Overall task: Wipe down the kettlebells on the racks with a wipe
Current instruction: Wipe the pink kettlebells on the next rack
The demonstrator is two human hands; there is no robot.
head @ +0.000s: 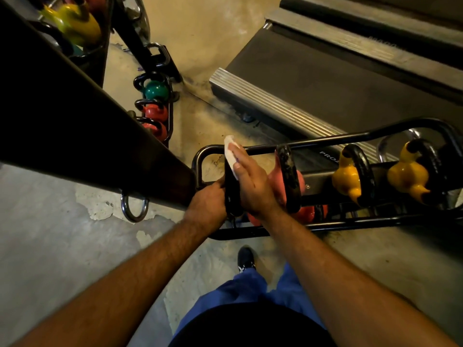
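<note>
Worn, patchy concrete floor (62, 234) beside a ribbed treadmill deck (300, 78). We see a black tubular rack (325, 140) holding glossy kettlebells: a red kettlebell (303, 181) and two yellow kettlebells (348, 179) to its right. At the rack's left end, the left hand (208, 209) grips a black kettlebell handle (231, 194) from the left; the right hand (250, 184), fingers extended, presses a white wipe (230, 154) against that handle's top.
</note>
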